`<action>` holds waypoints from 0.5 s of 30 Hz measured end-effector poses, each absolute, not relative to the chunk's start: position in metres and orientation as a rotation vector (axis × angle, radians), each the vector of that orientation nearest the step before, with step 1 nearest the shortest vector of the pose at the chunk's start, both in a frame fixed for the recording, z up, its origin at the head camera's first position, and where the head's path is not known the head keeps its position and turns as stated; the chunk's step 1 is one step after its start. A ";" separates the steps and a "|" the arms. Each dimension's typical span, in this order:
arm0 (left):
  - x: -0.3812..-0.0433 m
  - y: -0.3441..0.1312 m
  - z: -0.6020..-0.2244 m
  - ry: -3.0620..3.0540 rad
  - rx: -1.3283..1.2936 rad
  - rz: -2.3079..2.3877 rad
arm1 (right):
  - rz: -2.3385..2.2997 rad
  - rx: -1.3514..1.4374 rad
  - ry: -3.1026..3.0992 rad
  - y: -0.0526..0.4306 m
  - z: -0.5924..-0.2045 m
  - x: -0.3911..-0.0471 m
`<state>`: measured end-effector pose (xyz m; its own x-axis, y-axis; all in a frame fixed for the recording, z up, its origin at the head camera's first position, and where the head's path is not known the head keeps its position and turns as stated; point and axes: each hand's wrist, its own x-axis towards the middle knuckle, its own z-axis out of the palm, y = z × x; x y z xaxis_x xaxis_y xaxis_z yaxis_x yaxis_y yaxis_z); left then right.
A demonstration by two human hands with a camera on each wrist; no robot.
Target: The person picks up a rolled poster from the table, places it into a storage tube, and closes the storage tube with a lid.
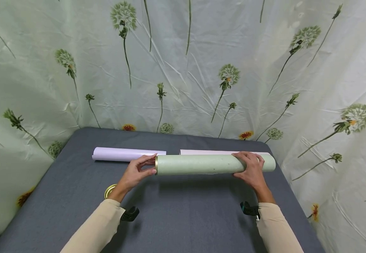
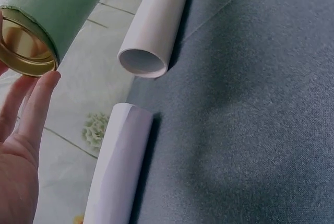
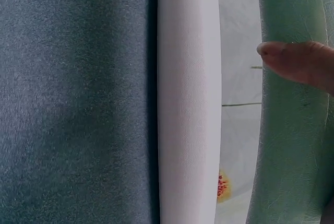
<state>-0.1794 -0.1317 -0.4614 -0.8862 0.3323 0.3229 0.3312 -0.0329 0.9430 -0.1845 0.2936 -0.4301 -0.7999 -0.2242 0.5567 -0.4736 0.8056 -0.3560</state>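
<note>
Head view: the pale-green tube (image 1: 198,164) runs left to right, left hand (image 1: 135,172) pinching its gold left rim (image 1: 156,166), right hand (image 1: 251,169) gripping near its right end.

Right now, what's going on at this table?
Someone is holding a pale green tube crosswise above the grey table. The left hand pinches its gold-rimmed end; the right hand grips it toward the other end. Behind it, a lilac roll and a pale pink tube lie on the table. A gold ring-shaped piece shows beside the left wrist, partly hidden.
</note>
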 end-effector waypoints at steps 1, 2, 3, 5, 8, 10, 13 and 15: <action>-0.179 -0.131 -0.462 2.173 0.751 2.139 | 0.672 0.519 -2.488 0.294 -0.430 -0.185; -0.179 -0.131 -0.462 2.169 0.758 2.145 | 0.672 0.520 -2.486 0.293 -0.430 -0.185; -0.180 -0.131 -0.462 2.170 0.766 2.150 | 0.670 0.519 -2.486 0.293 -0.430 -0.184; -0.180 -0.130 -0.463 2.164 0.782 2.161 | 0.665 0.518 -2.484 0.293 -0.430 -0.184; -0.180 -0.129 -0.463 2.170 0.791 2.167 | 0.655 0.515 -2.486 0.293 -0.430 -0.184; -0.181 -0.129 -0.463 2.168 0.782 2.170 | 0.650 0.517 -2.487 0.293 -0.430 -0.183; -0.181 -0.129 -0.462 2.183 0.781 2.165 | 0.642 0.535 -2.477 0.294 -0.429 -0.184; -0.181 -0.128 -0.462 2.182 0.782 2.167 | 0.641 0.551 -2.462 0.294 -0.429 -0.184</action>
<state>-0.1806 -0.1284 -0.4620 -0.8781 0.3171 0.3583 0.3604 -0.0542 0.9312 -0.1838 0.2945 -0.4288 -0.7753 -0.2458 0.5818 -0.4982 0.8042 -0.3242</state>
